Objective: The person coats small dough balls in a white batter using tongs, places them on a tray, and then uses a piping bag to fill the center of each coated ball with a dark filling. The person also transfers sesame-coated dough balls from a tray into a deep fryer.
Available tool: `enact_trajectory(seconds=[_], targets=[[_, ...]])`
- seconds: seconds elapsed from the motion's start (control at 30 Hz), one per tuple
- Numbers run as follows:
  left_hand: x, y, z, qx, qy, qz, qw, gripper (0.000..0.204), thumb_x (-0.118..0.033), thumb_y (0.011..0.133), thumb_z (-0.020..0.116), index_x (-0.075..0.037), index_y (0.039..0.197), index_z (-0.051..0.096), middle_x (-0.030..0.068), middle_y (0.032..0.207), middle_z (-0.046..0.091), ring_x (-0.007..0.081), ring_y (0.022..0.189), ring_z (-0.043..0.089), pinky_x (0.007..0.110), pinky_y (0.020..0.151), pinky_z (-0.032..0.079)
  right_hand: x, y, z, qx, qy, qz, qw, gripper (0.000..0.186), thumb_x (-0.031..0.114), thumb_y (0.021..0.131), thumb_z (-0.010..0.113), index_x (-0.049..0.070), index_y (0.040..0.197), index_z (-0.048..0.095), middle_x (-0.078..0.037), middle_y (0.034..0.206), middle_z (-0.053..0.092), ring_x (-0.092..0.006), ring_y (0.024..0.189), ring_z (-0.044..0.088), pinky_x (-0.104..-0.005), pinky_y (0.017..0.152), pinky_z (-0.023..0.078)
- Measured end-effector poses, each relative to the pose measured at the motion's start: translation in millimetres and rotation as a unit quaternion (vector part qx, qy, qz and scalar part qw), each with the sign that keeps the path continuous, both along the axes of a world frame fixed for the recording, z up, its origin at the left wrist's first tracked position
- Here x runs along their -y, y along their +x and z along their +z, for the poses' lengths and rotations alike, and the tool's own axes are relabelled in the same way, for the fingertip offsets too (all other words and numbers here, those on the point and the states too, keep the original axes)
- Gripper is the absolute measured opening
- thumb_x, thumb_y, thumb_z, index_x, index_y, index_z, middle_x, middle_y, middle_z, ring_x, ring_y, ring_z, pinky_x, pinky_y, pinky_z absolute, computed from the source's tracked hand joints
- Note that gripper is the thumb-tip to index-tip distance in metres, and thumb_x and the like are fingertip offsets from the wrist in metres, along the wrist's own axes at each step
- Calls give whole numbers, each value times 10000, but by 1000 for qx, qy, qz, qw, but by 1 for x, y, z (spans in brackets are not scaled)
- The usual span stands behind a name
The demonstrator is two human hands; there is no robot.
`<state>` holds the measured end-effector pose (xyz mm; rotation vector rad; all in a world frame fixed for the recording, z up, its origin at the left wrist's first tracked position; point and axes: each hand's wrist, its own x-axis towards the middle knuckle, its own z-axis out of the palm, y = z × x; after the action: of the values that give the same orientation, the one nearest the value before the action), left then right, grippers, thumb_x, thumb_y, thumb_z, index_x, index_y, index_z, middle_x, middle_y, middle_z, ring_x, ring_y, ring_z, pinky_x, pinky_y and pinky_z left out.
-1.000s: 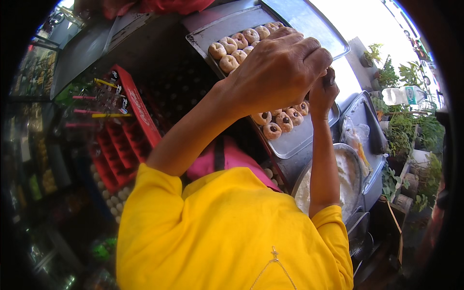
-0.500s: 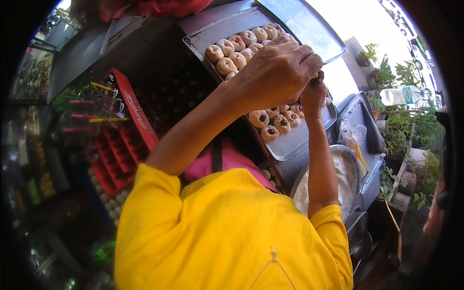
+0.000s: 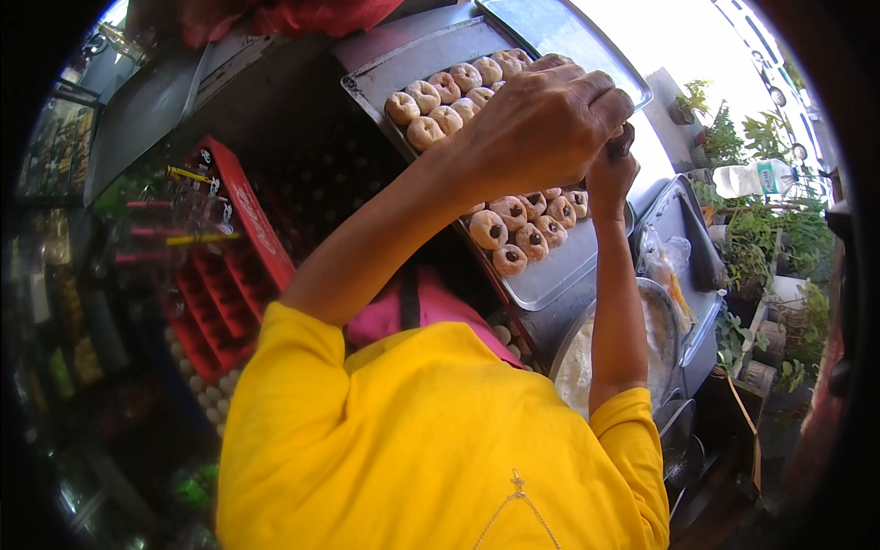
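Slightly rightward, both hands have been shifted over one rectangular grey metal tray [image 3: 568, 263]: one small dark lump [image 3: 623, 141] is grasped in the clenched fingers of the right hand [image 3: 608, 183], while the fingers of the left hand [image 3: 550, 124] are curled just beside it, their contents hidden. On the tray, at least ten plain, pale, round buns [image 3: 446, 119] are seen beyond the left wrist, and at least eight dark-centred, pale, round buns [image 3: 532, 241] between the forearms
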<state>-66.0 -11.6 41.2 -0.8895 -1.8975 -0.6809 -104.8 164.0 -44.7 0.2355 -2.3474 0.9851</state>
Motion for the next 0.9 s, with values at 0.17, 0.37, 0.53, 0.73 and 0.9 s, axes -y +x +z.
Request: enact_trajectory(seconds=[0.17, 0.37, 0.53, 0.73, 0.9], targets=[[8, -4, -11, 64, -61, 25, 996, 188, -112, 772, 625, -45, 935, 560, 131, 910, 626, 294, 902, 615, 385, 824, 486, 7, -5, -19, 23, 33, 7, 999, 198, 221, 858, 552, 84, 964, 648, -141, 705, 629, -244, 604, 624, -326, 580, 475], [4, -22, -17, -11, -23, 24, 999, 236, -118, 662, 698, 0, 834, 587, 162, 810, 628, 276, 718, 645, 341, 667, 527, 0, 2, -12, 154, 33, 99, 983, 439, 438, 809, 572, 125, 1116, 549, -115, 872, 619, -237, 792, 617, -366, 689, 485], [-12, -42, -6, 24, -25, -48, 998, 274, -111, 656, 698, -2, 889, 604, 170, 843, 633, 280, 697, 648, 348, 626, 534, -3, 8, 47, 78, -7, 150, 985, 475, 419, 762, 628, 134, 1124, 512, -108, 938, 586, -252, 875, 582, -393, 791, 464], [-17, -40, 28, 14, -97, -47, 994, 225, -92, 720, 605, -68, 942, 638, 112, 816, 645, 253, 765, 643, 357, 665, 515, -3, 15, 97, 54, 72, 142, 986, 107, 135, 818, 571, 41, 870, 571, -104, 677, 582, -218, 608, 553, -322, 595, 440], [-4, -42, 57, 140, -337, -88, 927, 249, -85, 663, 599, -28, 905, 604, 145, 889, 611, 255, 818, 588, 365, 682, 482, -4, 14, 87, -49, 204, 118, 971, 100, 122, 804, 575, 29, 779, 549, -126, 682, 590, -303, 621, 569, -367, 616, 457]])
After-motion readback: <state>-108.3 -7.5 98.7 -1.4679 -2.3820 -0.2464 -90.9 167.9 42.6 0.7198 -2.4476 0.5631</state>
